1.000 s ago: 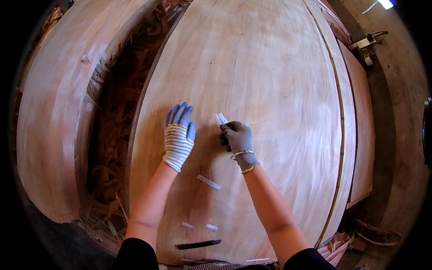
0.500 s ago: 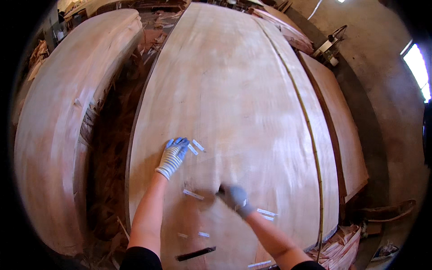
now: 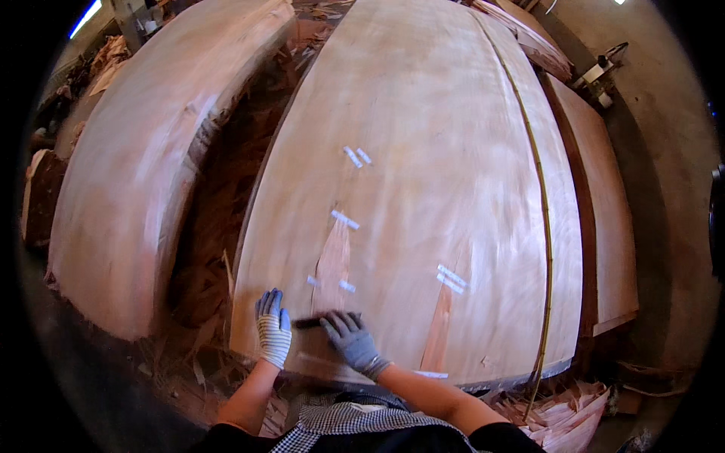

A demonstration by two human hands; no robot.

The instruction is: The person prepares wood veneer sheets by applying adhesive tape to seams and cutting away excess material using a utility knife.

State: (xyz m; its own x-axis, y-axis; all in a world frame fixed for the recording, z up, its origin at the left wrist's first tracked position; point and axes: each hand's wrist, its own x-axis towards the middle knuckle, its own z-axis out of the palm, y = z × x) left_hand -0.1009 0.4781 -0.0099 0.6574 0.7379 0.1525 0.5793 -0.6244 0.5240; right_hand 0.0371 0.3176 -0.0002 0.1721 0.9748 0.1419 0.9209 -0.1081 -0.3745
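Observation:
A large pale wood veneer sheet lies before me on top of a stack. My left hand, in a striped glove with blue-grey fingers, rests flat near its left front edge, fingers stretched out. To its right, my right hand, in a grey glove, reaches down over a narrow dark strip. Its fingers are apart and cover the strip's right part; I cannot tell whether they grip it. Beyond it a reddish tapering patch shows, with white tape pieces at its tip and sides.
Another veneer stack stands at left, across a gap strewn with scraps. A long thin stick lies along the sheet's right side. A lower stack is beyond it. Torn veneer lies at the front right.
Both hands have come back toward me, to the sheet's front edge. My right hand is now at the dark strip. The view has shifted, showing more of the near edge and my checked apron.

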